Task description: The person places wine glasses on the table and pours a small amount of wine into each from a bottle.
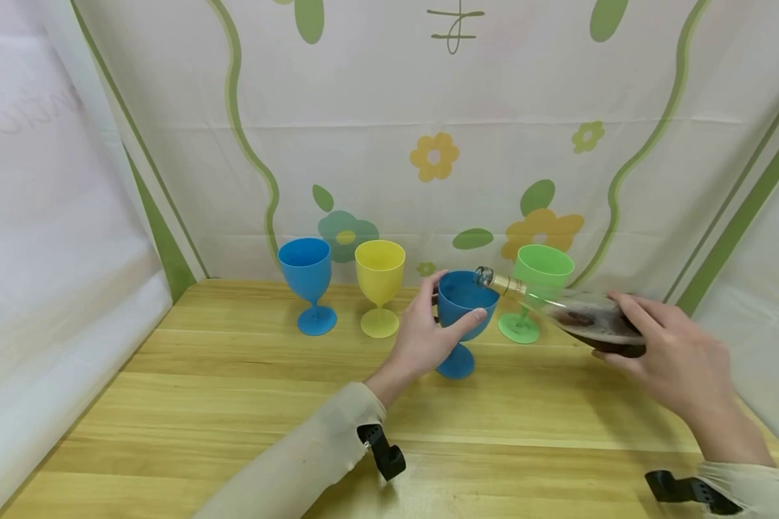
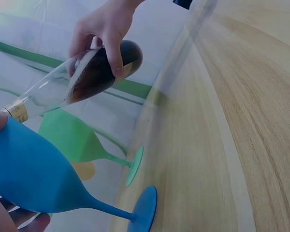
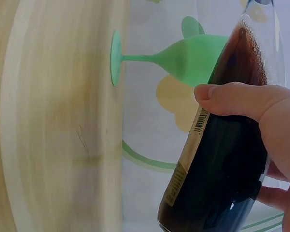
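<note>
My left hand [image 1: 425, 328] grips the bowl of a blue goblet [image 1: 462, 317], fingers round its far side and thumb on the near side. The goblet's foot is on the table. My right hand [image 1: 678, 349] holds a clear glass bottle [image 1: 574, 313] by its body, tilted with the neck down to the left. Dark, frothy liquid fills the lower part of the bottle in the right wrist view. The bottle's mouth overlaps the goblet's rim in the head view. Behind the bottle stands a green goblet [image 1: 545, 263], partly hidden by it.
To the left, a yellow goblet [image 1: 379, 277] and a second blue goblet [image 1: 306, 270] stand upright near the back edge of the wooden table [image 1: 285, 404]. A printed cloth [image 1: 337, 158] with flowers hangs behind, and white cloth panels close off both sides.
</note>
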A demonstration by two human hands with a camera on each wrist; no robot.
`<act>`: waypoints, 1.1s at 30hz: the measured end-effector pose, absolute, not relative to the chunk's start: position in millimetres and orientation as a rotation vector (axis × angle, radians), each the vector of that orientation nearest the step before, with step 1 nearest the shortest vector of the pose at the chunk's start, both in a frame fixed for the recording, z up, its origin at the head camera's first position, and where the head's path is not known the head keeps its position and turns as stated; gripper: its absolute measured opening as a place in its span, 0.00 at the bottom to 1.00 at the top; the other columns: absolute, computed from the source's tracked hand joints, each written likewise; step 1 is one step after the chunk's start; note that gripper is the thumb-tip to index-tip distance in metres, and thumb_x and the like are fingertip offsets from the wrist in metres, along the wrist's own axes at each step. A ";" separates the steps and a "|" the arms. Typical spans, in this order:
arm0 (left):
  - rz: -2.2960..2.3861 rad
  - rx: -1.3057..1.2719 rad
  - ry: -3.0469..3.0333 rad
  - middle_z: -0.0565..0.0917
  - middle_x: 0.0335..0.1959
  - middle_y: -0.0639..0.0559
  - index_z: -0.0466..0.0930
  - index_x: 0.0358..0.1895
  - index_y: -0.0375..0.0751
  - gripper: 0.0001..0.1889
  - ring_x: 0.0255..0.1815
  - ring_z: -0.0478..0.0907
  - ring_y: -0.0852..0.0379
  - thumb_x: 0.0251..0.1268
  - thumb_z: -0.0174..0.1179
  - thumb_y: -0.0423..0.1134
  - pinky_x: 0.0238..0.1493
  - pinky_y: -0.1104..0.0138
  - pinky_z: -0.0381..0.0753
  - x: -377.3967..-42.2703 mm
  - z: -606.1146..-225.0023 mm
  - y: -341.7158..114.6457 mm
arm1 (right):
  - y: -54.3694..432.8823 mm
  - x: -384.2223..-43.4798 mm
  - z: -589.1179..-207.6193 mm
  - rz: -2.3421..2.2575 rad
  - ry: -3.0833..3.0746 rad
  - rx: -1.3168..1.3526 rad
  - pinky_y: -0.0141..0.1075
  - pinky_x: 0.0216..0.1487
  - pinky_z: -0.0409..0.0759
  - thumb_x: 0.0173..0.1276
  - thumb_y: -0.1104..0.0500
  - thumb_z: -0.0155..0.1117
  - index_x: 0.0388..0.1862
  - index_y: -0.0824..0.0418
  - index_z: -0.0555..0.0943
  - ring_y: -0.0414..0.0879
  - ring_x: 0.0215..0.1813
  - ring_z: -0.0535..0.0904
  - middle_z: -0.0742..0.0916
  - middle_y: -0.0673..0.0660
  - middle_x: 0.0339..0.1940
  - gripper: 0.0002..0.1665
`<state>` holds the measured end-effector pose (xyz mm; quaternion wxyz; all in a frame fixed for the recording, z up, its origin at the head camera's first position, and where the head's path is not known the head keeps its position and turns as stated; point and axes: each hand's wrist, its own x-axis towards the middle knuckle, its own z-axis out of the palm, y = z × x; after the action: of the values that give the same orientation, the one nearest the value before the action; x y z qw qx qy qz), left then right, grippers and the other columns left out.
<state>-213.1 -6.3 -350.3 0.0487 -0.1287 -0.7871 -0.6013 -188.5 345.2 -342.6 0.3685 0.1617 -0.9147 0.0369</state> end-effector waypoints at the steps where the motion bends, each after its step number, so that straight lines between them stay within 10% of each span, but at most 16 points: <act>1: -1.831 -0.390 -2.396 0.72 0.78 0.49 0.57 0.83 0.60 0.45 0.76 0.75 0.42 0.68 0.69 0.62 0.68 0.43 0.82 -213.3 -350.2 -6.1 | 344.9 -188.8 -343.3 0.107 -2.357 0.415 0.65 0.23 0.76 0.54 0.05 0.27 0.71 0.53 0.79 0.69 0.53 0.83 0.86 0.65 0.60 0.70; 4: -1.819 -0.381 -2.394 0.72 0.79 0.49 0.57 0.84 0.57 0.46 0.76 0.75 0.41 0.68 0.69 0.62 0.68 0.43 0.82 -214.4 -350.9 -5.1 | 344.4 -188.9 -344.9 0.138 -2.389 0.412 0.64 0.24 0.77 0.52 0.05 0.32 0.72 0.52 0.79 0.69 0.53 0.83 0.86 0.65 0.61 0.69; 6: -1.807 -0.372 -2.397 0.72 0.79 0.49 0.57 0.84 0.57 0.47 0.76 0.75 0.41 0.68 0.70 0.62 0.68 0.43 0.82 -214.9 -351.9 -4.2 | 344.1 -188.0 -345.6 0.156 -2.411 0.407 0.64 0.25 0.77 0.51 0.08 0.53 0.72 0.51 0.78 0.69 0.53 0.83 0.86 0.64 0.62 0.64; 11: -1.790 -0.345 -2.391 0.72 0.79 0.47 0.56 0.85 0.57 0.48 0.76 0.75 0.41 0.68 0.69 0.63 0.68 0.43 0.82 -218.3 -353.7 -1.9 | 340.6 -185.8 -346.6 0.178 -2.434 0.380 0.62 0.27 0.78 0.36 0.42 0.93 0.73 0.49 0.78 0.67 0.54 0.84 0.86 0.65 0.63 0.60; 33: -1.725 -0.208 -2.409 0.72 0.79 0.45 0.55 0.85 0.53 0.49 0.76 0.74 0.41 0.68 0.70 0.62 0.73 0.40 0.77 -249.2 -351.1 5.4 | 320.3 -185.8 -347.9 0.312 -2.463 0.352 0.66 0.34 0.78 0.39 0.44 0.92 0.71 0.55 0.78 0.68 0.52 0.83 0.86 0.72 0.59 0.58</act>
<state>-249.2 5.4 -351.1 0.0857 -0.0697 -0.8080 -0.5787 -185.8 320.3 -347.9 0.3115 0.1335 -0.9334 0.1183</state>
